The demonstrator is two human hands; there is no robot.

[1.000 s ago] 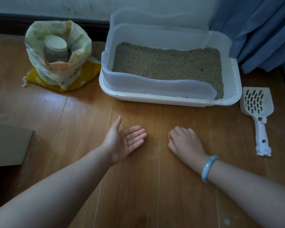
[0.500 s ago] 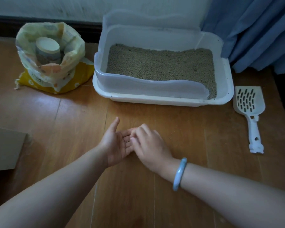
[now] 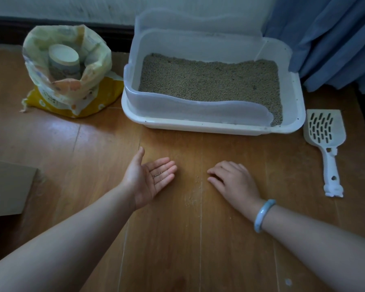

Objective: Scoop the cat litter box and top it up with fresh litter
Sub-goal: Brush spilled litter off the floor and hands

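Evidently the work is at the tidying stage: stray litter grains (image 3: 191, 197) lie scattered on the wooden floor (image 3: 177, 249) between the two hands. The left hand (image 3: 150, 180) lies palm up, fingers straight and together, with a few dark grains resting on them. The right hand (image 3: 232, 182) is palm down with its fingers loosely bent, tips on the floor just beside the grains, and grips nothing I can see.

The litter box (image 3: 198, 125) stands just beyond the hands, its litter lying fairly level. The slotted scoop (image 3: 325, 131) lies untouched to its right. The open litter bag (image 3: 72, 98) sits to the left with a cup (image 3: 64, 60) inside.

The next move probably calls for sweeping the grains into the waiting palm, then tipping them out.

The bag and cup carry print, but none is legible.
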